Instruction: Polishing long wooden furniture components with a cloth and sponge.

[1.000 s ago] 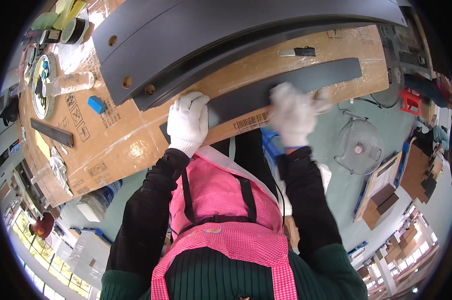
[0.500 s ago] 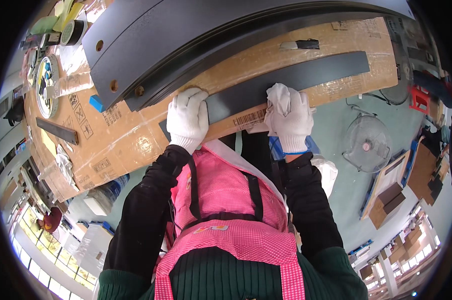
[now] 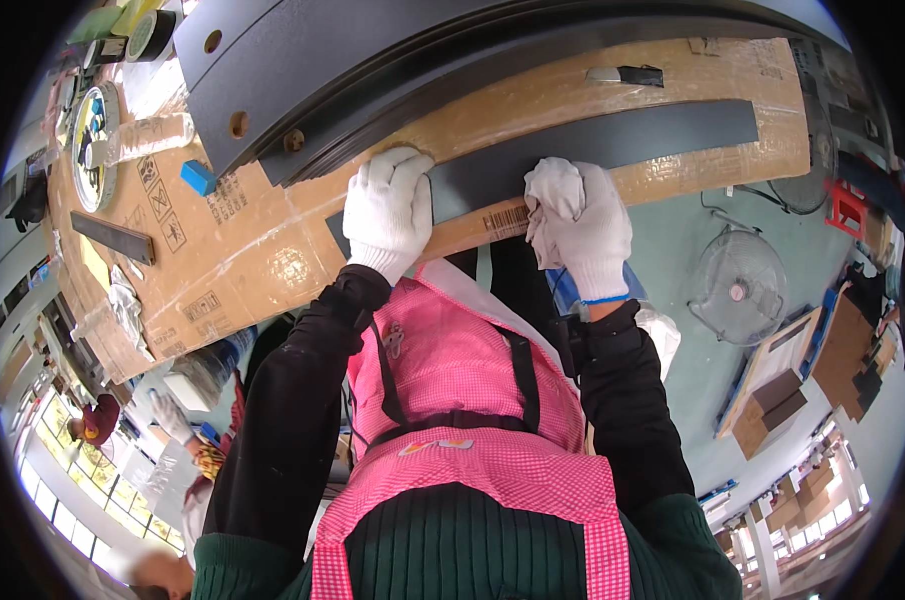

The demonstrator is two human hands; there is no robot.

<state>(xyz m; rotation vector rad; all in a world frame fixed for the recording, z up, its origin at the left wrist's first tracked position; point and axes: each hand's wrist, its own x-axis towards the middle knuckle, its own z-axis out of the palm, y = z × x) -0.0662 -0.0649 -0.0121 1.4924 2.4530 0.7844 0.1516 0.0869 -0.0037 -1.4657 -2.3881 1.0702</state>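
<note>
A long, flat dark grey board lies at a slant on the cardboard-covered table in front of me. My left hand, in a white knit glove, is closed over the board near its left end, fingers across the top face. Gloved in white too, my right hand grips a crumpled white cloth and presses it on the board around its middle, by the near edge. The cloth and hand cover that part of the surface.
Large dark panels with round holes lie beyond the board. A blue block, a short dark strip and a round tray of small items sit at left. A blade-like tool lies beyond. A floor fan stands at right.
My right hand has slid slightly left along the board with the cloth. My left hand keeps its place on the board. Another person has come into view at the lower left.
</note>
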